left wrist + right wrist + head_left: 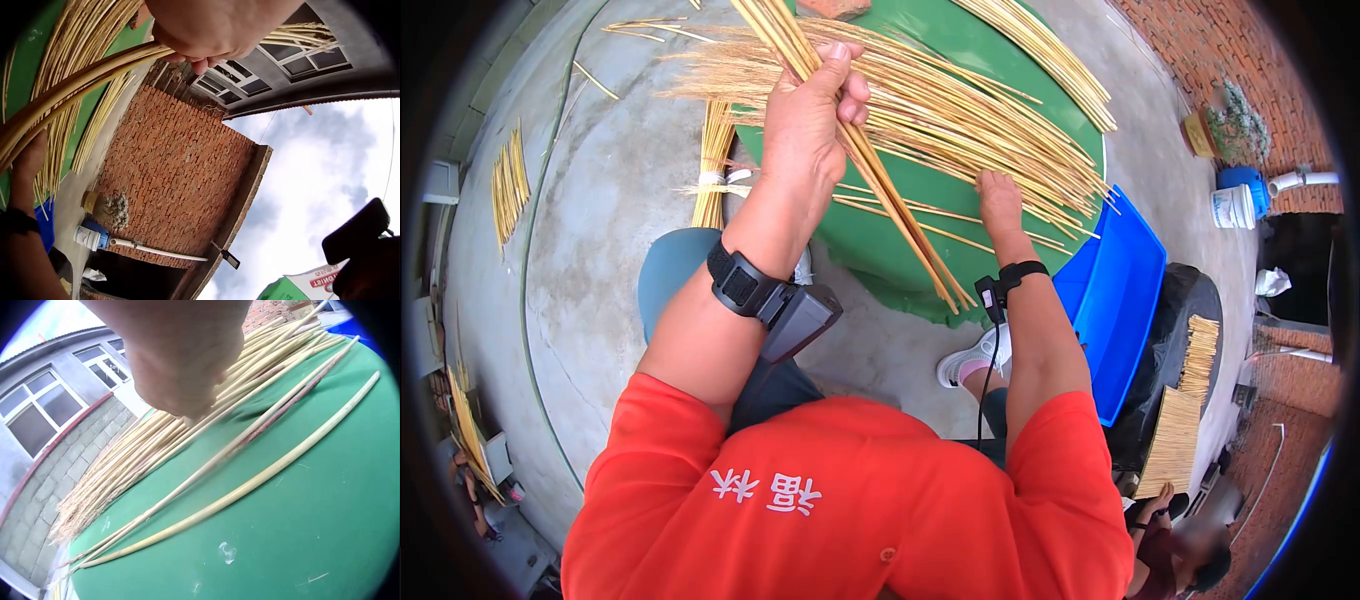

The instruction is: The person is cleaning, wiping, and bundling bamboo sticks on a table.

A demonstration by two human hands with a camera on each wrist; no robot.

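My left hand (810, 125) grips a slim bundle of long, dry straw-yellow stalks (892, 210), which slants over the green table cover (870, 245). In the left wrist view the held stalks (81, 81) run out from under the curled fingers. A broad pile of similar stalks (975, 110), with feathery tops at the left, lies across the table. At the near edge of that pile is my right hand (1001, 205), fingers bent down onto the stalks. The right wrist view shows its fingertips (197, 415) pinching at a stalk, partly hidden by the hand. A few loose stalks (250, 481) lie nearer.
A blue tray (1115, 320) adjoins the table at the right. More stalks (1050, 55) lie at the table's far side, near a brick (833, 8). A tied bundle (713, 165) stands left of the table. Another person (1175, 550) sits at lower right beside cut stalks (1170, 440).
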